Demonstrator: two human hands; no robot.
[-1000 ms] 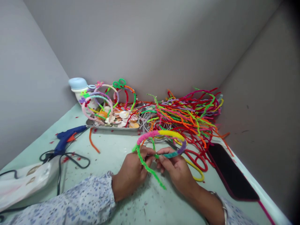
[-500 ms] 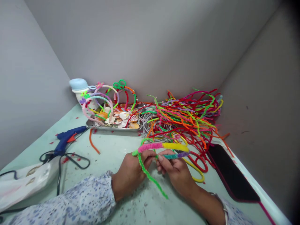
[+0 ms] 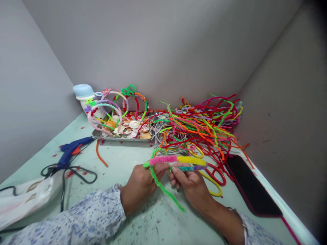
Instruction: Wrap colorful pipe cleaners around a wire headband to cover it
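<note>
Between my hands is a headband [image 3: 190, 160] wrapped in fuzzy pipe cleaner, with green, pink, yellow, purple and teal stretches. My left hand [image 3: 141, 180] is closed around its green and pink side. A loose green pipe cleaner [image 3: 166, 190] hangs down from there, its tip below the hands. My right hand [image 3: 190, 185] pinches the teal end with thumb and fingers, close against the left fingertips. The left fingertips are partly hidden behind the band.
A metal tray [image 3: 122, 137] of shells and finished headbands stands at the back left, beside a white cup [image 3: 88, 102]. Tangled pipe cleaners [image 3: 204, 122] fill the back right. A blue glue gun [image 3: 67, 154] with its cord lies left; a black phone-like slab [image 3: 251, 187] lies right.
The tip of the loose green pipe cleaner has shifted slightly up and right. Both hands keep nearly the same place and hold; the whole view has moved a little.
</note>
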